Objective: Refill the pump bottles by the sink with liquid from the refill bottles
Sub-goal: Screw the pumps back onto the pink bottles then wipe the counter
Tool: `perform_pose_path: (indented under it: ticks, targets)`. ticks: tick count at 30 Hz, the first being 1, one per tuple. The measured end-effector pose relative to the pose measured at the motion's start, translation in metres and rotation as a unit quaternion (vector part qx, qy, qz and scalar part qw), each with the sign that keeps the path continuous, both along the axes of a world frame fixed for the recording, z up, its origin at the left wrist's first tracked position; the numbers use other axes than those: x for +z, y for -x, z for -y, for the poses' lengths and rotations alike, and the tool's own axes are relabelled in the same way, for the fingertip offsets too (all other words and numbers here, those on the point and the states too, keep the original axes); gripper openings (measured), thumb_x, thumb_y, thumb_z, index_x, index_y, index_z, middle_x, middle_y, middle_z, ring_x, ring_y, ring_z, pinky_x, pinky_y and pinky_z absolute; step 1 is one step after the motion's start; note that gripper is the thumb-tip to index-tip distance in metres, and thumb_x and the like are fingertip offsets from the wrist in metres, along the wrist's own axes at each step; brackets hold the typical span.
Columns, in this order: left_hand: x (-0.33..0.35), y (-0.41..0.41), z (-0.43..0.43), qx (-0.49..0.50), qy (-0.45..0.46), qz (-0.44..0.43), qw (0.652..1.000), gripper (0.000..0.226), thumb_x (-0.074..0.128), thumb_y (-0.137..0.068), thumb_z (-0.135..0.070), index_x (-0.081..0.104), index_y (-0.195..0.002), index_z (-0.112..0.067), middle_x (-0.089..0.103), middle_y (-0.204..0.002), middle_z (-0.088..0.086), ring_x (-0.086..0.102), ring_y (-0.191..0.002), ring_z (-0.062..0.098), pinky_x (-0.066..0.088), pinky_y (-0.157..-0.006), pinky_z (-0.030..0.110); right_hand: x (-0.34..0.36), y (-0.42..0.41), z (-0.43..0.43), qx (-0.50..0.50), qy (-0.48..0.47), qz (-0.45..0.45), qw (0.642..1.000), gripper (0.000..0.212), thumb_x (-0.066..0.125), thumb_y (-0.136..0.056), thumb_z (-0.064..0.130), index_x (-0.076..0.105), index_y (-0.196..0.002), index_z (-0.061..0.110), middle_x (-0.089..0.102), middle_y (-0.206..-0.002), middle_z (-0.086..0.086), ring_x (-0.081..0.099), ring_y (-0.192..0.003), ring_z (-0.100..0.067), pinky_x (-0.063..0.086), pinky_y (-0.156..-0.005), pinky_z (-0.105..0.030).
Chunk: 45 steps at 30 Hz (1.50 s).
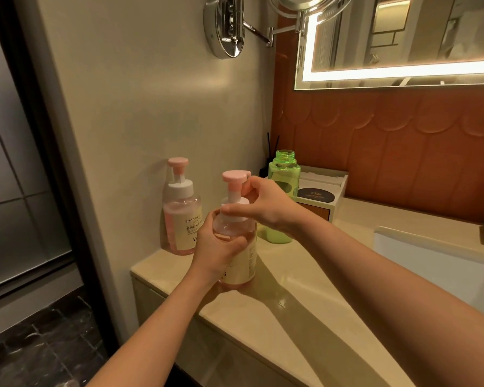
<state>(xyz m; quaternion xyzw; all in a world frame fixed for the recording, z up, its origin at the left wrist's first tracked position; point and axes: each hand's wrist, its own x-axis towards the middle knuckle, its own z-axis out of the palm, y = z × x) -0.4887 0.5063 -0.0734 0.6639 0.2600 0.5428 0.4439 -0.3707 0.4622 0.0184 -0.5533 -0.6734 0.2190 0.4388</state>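
A pink pump bottle (242,261) with a cream label stands on the beige counter (305,297). My left hand (218,250) grips its body from the left. My right hand (260,202) holds the white pump collar, fingers curled around the neck under the pink pump head. A second pink pump bottle (180,208) stands against the wall to the left, its pump on. Behind my right hand stands a green bottle (284,174) with an open threaded neck and no cap.
A white box with a dark round lid (322,194) sits behind the green bottle, with reed sticks beside it. The white sink basin (436,263) lies at right. A lit mirror and a chrome swing-arm mirror hang on the wall. The counter's left edge drops to dark floor.
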Motion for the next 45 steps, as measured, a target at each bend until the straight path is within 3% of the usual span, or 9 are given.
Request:
perform_pose_path:
  ticks: [6, 11, 14, 18, 25, 29, 33, 42, 45]
  targets:
    - [-0.001, 0.0, -0.002, -0.01, -0.001, 0.0, 1.0, 0.045, 0.071, -0.065, -0.012, 0.055, -0.106, -0.02, 0.07, -0.087, -0.018, 0.066, -0.087, 0.0, 0.05, -0.066, 0.014, -0.008, 0.016, -0.012, 0.03, 0.045, -0.024, 0.998, 0.061, 0.073, -0.077, 0.031, 0.04, -0.126, 0.015, 0.055, -0.111, -0.008, 0.058, -0.102, -0.023, 0.051, -0.091, -0.041]
    - [0.002, 0.004, 0.0, -0.042, 0.005, -0.009, 0.999, 0.06, 0.071, -0.05, -0.032, 0.056, -0.107, -0.023, 0.07, -0.091, -0.012, 0.065, -0.089, 0.0, 0.049, -0.068, 0.011, -0.001, 0.005, -0.005, 0.117, 0.125, -0.045, 0.984, 0.054, 0.062, -0.086, 0.03, 0.038, -0.134, 0.022, 0.051, -0.116, 0.012, 0.055, -0.098, -0.002, 0.045, -0.077, -0.013]
    - [0.008, 0.006, 0.0, -0.07, 0.008, -0.036, 0.997, 0.058, 0.073, -0.05, -0.04, 0.055, -0.106, -0.033, 0.069, -0.097, -0.018, 0.064, -0.093, 0.0, 0.049, -0.069, 0.011, 0.005, -0.005, -0.001, 0.135, 0.142, -0.017, 0.98, 0.038, 0.059, -0.088, 0.027, 0.049, -0.125, 0.024, 0.057, -0.125, 0.001, 0.057, -0.109, -0.011, 0.045, -0.092, -0.024]
    - [0.009, 0.008, -0.003, -0.093, 0.027, -0.04, 0.994, 0.059, 0.075, -0.048, -0.037, 0.057, -0.104, -0.032, 0.071, -0.096, -0.014, 0.066, -0.092, 0.006, 0.051, -0.07, 0.017, 0.004, -0.002, 0.002, 0.105, 0.073, 0.025, 0.992, 0.024, 0.063, -0.085, 0.031, 0.062, -0.103, 0.015, 0.066, -0.096, -0.001, 0.064, -0.092, -0.015, 0.052, -0.086, -0.03]
    - [0.006, 0.004, -0.002, -0.077, 0.041, -0.013, 0.996, 0.055, 0.073, -0.052, -0.012, 0.056, -0.102, -0.024, 0.072, -0.087, -0.007, 0.068, -0.088, 0.01, 0.052, -0.068, 0.02, -0.005, 0.013, -0.001, -0.061, -0.03, 0.147, 0.987, 0.051, 0.068, -0.072, 0.054, 0.061, -0.095, 0.009, 0.067, -0.089, -0.007, 0.064, -0.083, -0.021, 0.054, -0.076, -0.047]
    - [0.009, 0.011, -0.003, -0.115, 0.023, -0.035, 0.992, 0.069, 0.076, -0.049, -0.029, 0.057, -0.113, -0.013, 0.071, -0.099, 0.003, 0.066, -0.097, 0.02, 0.054, -0.081, 0.033, 0.006, 0.0, -0.002, 0.09, 0.074, 0.085, 0.989, 0.038, 0.069, -0.079, 0.039, 0.058, -0.106, 0.014, 0.063, -0.096, -0.001, 0.061, -0.089, -0.013, 0.054, -0.08, -0.027]
    - [0.01, 0.016, -0.005, -0.152, 0.027, -0.074, 0.985, 0.07, 0.077, -0.054, -0.035, 0.054, -0.119, -0.023, 0.07, -0.105, -0.006, 0.065, -0.099, 0.01, 0.052, -0.072, 0.016, 0.006, -0.008, -0.009, 0.158, 0.125, 0.017, 0.979, 0.039, 0.07, -0.08, 0.024, 0.056, -0.116, 0.029, 0.059, -0.118, 0.002, 0.057, -0.107, -0.012, 0.048, -0.091, -0.026]
    - [0.01, 0.014, -0.005, -0.157, 0.04, -0.075, 0.984, 0.06, 0.076, -0.053, -0.032, 0.058, -0.11, -0.028, 0.071, -0.102, -0.005, 0.065, -0.1, 0.011, 0.052, -0.078, 0.025, -0.015, 0.002, -0.011, 0.112, 0.05, -0.097, 0.988, 0.014, 0.07, -0.079, 0.011, 0.062, -0.09, 0.017, 0.068, -0.104, -0.012, 0.064, -0.099, -0.023, 0.054, -0.085, -0.034]
    - [0.01, 0.011, -0.003, -0.13, 0.036, -0.067, 0.989, 0.06, 0.074, -0.048, -0.034, 0.058, -0.106, -0.023, 0.071, -0.095, -0.006, 0.066, -0.096, 0.011, 0.052, -0.078, 0.023, -0.019, 0.008, -0.007, 0.071, 0.025, -0.108, 0.991, 0.016, 0.072, -0.077, 0.013, 0.061, -0.084, 0.022, 0.065, -0.085, -0.003, 0.063, -0.08, -0.009, 0.054, -0.074, -0.024]
